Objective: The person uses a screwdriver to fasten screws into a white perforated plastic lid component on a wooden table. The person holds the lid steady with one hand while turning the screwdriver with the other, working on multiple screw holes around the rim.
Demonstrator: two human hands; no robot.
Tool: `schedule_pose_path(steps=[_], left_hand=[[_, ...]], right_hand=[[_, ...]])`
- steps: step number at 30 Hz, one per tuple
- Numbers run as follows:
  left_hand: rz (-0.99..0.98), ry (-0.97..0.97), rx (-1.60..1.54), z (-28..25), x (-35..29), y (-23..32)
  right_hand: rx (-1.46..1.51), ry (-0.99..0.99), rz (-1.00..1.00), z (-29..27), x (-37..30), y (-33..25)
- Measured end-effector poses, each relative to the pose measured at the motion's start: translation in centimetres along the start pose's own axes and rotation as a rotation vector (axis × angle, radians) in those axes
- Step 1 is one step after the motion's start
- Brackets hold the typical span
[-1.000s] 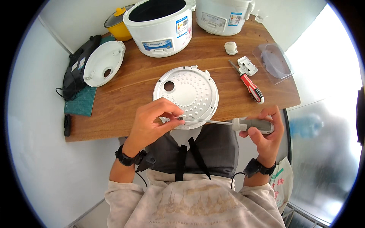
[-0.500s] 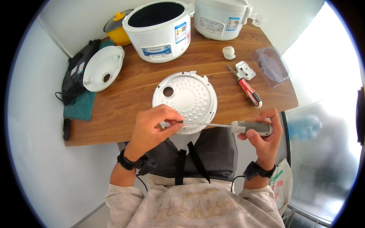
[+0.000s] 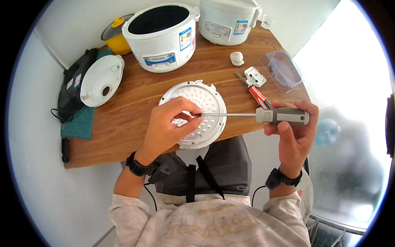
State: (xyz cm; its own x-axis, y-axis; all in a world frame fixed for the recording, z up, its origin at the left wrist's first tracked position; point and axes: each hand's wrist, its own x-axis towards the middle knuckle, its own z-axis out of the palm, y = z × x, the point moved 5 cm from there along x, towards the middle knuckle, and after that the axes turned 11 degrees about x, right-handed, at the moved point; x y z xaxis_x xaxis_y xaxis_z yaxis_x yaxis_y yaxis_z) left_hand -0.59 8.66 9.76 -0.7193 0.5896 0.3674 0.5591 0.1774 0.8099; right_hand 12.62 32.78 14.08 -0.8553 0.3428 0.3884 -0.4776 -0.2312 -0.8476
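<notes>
My right hand [image 3: 297, 142] is wrapped round the grey handle of a screwdriver [image 3: 234, 115], held level above the table's near edge with its shaft pointing left. The thumb and fingers of my left hand [image 3: 164, 125] pinch a small dark piece at the shaft's tip; it is too small to tell whether it is a screw or the tip itself. Below them on the table lies a round white plate [image 3: 214, 103] with rows of small bumps, several dark spots along its rim and clips at its edge. My left hand hides part of it.
At the back stand an open white rice cooker [image 3: 164, 43], a closed one [image 3: 224, 24] and a yellow pot [image 3: 120, 44]. A white lid shell [image 3: 92, 86] lies left on a green mat [image 3: 80, 123]. A red screwdriver [image 3: 257, 95], white plastic part [image 3: 255, 77] and clear tray [image 3: 284, 72] lie right.
Both hands have risen a little, bringing the screwdriver up and nearer level. My right hand has shifted right. My view has moved slightly; the pinch and the handle grip remain.
</notes>
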Motion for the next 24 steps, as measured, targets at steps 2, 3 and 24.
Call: schedule_pose_path(steps=[2, 3, 24], left_hand=[[-0.006, 0.0, 0.011, 0.1, 0.4, -0.4], [-0.044, -0.056, 0.014, 0.3, 0.8, -0.5], [0.03, -0.783, 0.706, 2.8, 8.0, -5.1]], right_hand=[[-0.051, -0.036, -0.073, 0.5, 0.6, -0.2], [-0.087, -0.049, -0.11, 0.9, 0.9, -0.4], [-0.869, -0.225, -0.114, 4.1, 10.3, 3.1]])
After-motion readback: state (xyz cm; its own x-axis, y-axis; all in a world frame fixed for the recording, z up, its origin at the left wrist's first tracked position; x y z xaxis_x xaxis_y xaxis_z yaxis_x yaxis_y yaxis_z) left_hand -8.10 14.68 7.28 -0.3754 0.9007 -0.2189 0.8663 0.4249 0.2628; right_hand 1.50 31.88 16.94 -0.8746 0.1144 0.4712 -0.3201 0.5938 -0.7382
